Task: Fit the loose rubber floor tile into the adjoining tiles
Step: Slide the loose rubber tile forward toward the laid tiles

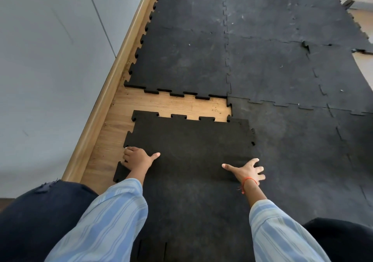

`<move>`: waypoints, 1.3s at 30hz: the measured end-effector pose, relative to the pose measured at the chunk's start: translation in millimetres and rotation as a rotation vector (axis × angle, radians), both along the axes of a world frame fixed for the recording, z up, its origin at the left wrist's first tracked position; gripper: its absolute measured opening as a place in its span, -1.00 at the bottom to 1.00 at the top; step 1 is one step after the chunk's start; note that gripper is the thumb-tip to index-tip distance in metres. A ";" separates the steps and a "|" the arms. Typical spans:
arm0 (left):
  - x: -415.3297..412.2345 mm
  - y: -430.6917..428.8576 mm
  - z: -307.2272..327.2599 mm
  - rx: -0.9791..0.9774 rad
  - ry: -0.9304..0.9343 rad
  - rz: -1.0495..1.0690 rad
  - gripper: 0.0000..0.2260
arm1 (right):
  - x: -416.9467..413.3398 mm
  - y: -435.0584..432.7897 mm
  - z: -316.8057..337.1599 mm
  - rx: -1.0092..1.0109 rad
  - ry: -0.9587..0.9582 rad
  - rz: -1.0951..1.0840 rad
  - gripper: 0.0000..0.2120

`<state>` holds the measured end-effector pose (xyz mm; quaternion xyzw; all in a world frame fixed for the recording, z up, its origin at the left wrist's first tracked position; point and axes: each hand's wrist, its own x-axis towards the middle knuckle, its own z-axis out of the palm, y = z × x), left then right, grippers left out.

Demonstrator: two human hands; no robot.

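Two hands on loose tile [187, 140], lying just short of far tile [181, 59], bare wood strip [181, 106] between. Left hand [137, 157] fingers curl over tile edge; right hand [247, 171] flat, fingers spread. Push toward far tile, match tabs, press seams down.

Indoor room: rubber tiles [181, 55], skirting [115, 76]

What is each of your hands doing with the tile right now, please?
Left hand: gripping the loose tile at its left edge, thumb on top.
Right hand: open, fingers spread, pressing flat on the tile.
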<state>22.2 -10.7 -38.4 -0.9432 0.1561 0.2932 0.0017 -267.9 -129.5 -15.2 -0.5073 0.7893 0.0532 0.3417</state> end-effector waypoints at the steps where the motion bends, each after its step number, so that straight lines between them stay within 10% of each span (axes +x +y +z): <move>1: 0.4 -2.3 -1.3 -0.011 -0.008 0.017 0.10 | 0.5 -0.2 0.6 -0.002 -0.004 -0.010 0.29; 25: 37.8 -9.1 15.3 -0.430 0.054 0.718 -0.05 | 10.2 -13.4 25.8 -0.183 -0.248 -0.408 -0.04; 39: 139.4 -44.9 24.7 -0.725 0.320 0.680 0.00 | 47.3 -76.3 32.5 -0.278 -0.688 -0.440 -0.03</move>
